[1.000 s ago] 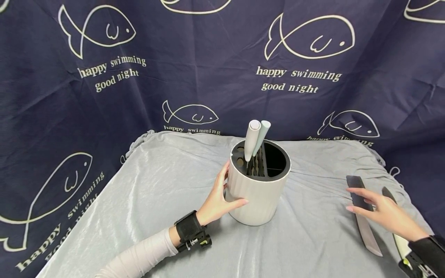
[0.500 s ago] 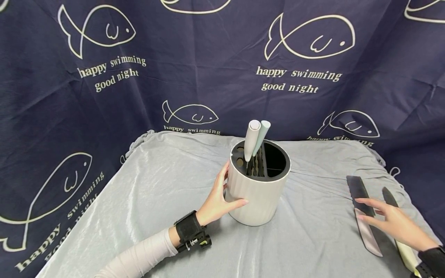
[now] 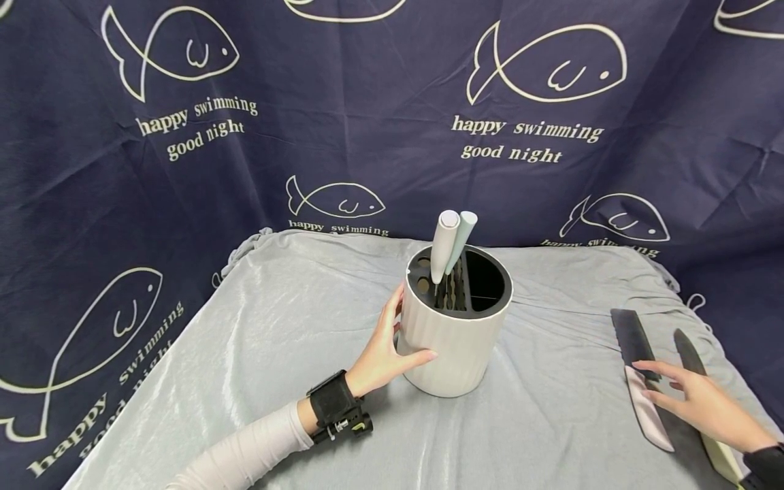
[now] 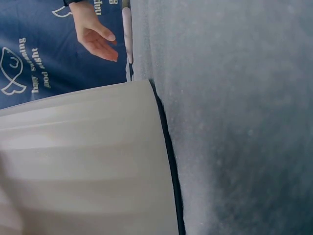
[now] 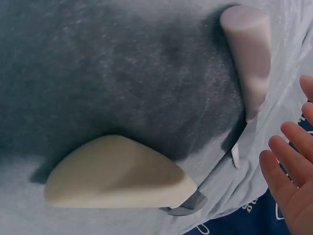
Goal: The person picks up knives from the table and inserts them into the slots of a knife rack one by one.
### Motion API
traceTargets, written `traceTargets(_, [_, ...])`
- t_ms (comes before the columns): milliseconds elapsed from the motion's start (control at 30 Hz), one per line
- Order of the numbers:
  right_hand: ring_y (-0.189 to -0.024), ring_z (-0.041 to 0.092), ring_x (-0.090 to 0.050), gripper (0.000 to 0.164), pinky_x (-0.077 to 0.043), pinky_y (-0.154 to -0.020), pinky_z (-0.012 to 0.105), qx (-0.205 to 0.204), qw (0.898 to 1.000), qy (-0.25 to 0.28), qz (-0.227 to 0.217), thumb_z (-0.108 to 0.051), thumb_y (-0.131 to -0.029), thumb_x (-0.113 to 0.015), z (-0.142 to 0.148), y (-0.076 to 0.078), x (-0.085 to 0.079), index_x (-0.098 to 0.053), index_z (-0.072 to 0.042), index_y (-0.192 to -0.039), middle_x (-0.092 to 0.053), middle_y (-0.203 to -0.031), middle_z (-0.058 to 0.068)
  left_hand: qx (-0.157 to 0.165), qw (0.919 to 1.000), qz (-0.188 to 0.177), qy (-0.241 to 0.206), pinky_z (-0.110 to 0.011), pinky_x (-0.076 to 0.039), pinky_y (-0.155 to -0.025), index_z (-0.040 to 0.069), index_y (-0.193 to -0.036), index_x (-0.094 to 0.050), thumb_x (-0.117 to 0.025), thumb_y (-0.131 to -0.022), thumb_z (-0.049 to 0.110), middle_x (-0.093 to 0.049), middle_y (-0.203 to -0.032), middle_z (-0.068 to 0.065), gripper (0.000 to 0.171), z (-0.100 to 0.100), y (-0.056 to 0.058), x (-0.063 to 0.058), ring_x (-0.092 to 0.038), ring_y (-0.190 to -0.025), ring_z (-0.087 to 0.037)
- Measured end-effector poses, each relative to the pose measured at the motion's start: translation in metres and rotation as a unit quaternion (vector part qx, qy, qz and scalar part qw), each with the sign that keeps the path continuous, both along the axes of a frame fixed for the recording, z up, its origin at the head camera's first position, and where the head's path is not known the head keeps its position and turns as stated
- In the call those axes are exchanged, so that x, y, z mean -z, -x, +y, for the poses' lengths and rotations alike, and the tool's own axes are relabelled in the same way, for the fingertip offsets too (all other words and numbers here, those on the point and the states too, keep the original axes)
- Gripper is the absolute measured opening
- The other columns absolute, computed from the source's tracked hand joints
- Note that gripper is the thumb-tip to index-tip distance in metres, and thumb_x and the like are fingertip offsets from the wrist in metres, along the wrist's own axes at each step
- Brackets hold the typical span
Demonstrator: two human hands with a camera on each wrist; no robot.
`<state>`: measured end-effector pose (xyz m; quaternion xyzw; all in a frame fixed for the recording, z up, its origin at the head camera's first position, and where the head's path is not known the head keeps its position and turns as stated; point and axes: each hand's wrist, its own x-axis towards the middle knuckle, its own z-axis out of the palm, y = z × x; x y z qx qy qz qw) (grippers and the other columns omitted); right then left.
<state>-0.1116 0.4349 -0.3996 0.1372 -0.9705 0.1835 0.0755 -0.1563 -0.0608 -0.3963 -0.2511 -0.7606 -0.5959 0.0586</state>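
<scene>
A white ribbed knife holder (image 3: 453, 354) with a black slotted top stands upright on the table. My left hand (image 3: 381, 354) holds its left side, thumb across the front and fingers round toward the back. A white handle (image 3: 444, 246) and a pale green handle (image 3: 463, 238) stick up from its slots. At the right, my right hand (image 3: 698, 401) hovers with parted fingers above a cleaver-like knife, near its pale pink handle (image 3: 648, 412). Partly under that hand lies a second knife, whose cream handle (image 5: 117, 176) shows in the right wrist view.
A grey velvety cloth (image 3: 551, 408) with wrinkles covers the table. Behind it hangs a dark blue curtain (image 3: 392, 122) printed with fish and lettering. The holder's right half is a wide black compartment (image 3: 488, 279).
My right hand has moved right and toward me, from over the cleaver's blade to beside its pink handle. The left hand and the holder have stayed in place.
</scene>
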Motion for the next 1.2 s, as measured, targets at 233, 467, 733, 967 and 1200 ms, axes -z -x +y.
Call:
traceTargets(233, [-0.100, -0.027, -0.039, 0.050, -0.032, -0.073, -0.002, -0.057, 0.995, 0.006, 0.078, -0.001, -0.066, -0.084, 0.003, -0.002, 0.010, -0.067, -0.012, -0.112, -0.051, -0.113, -0.037, 0.001, 1.0000, -0.003, -0.002, -0.052, -0.031, -0.108, 0.029, -0.156, -0.006, -0.082, -0.078, 0.015, -0.013, -0.160, -0.002, 0.110, 0.000, 0.001, 0.000, -0.023, -0.143, -0.023])
traceTargets(467, [-0.108, -0.030, -0.030, 0.061, -0.028, -0.082, -0.003, -0.090, 0.988, -0.024, 0.126, 0.008, -0.053, -0.083, 0.004, -0.001, 0.020, -0.065, -0.007, -0.109, -0.052, -0.114, -0.032, 0.000, 1.0000, -0.003, -0.001, -0.051, -0.031, -0.108, 0.029, -0.156, -0.006, -0.082, -0.078, 0.015, -0.013, -0.160, -0.002, 0.110, 0.000, 0.001, 0.001, -0.023, -0.143, -0.023])
traceTargets(733, [-0.115, -0.025, -0.030, 0.069, -0.020, -0.090, -0.004, -0.136, 0.971, -0.082, 0.179, 0.013, -0.042, -0.083, 0.001, 0.002, 0.024, -0.063, -0.003, -0.107, -0.067, -0.102, 0.006, 0.002, 1.0000, -0.001, 0.000, -0.052, -0.031, -0.108, 0.028, -0.156, -0.005, -0.082, -0.078, 0.013, -0.013, -0.160, -0.003, 0.110, 0.000, 0.001, 0.001, -0.023, -0.143, -0.024])
traceTargets(967, [-0.085, 0.025, -0.065, 0.051, -0.044, -0.070, 0.016, -0.147, 0.949, -0.186, 0.205, -0.001, -0.055, -0.081, -0.001, 0.001, 0.022, -0.068, -0.007, -0.103, -0.068, -0.104, 0.009, 0.000, 1.0000, -0.002, -0.001, -0.052, -0.032, -0.108, 0.028, -0.156, -0.006, -0.082, -0.078, 0.014, -0.014, -0.160, -0.003, 0.110, 0.000, 0.001, 0.001, -0.023, -0.143, -0.024])
traceTargets(1200, [-0.086, 0.028, -0.065, 0.066, -0.050, -0.071, 0.035, -0.163, 0.931, -0.217, 0.243, -0.041, -0.106, -0.014, 0.000, 0.001, 0.029, -0.071, -0.009, -0.098, -0.068, -0.104, 0.010, -0.001, 1.0000, 0.001, -0.001, -0.052, -0.032, -0.108, 0.028, -0.156, -0.006, -0.082, -0.078, 0.014, -0.013, -0.160, -0.004, 0.110, 0.000, 0.001, 0.001, -0.024, -0.143, -0.024])
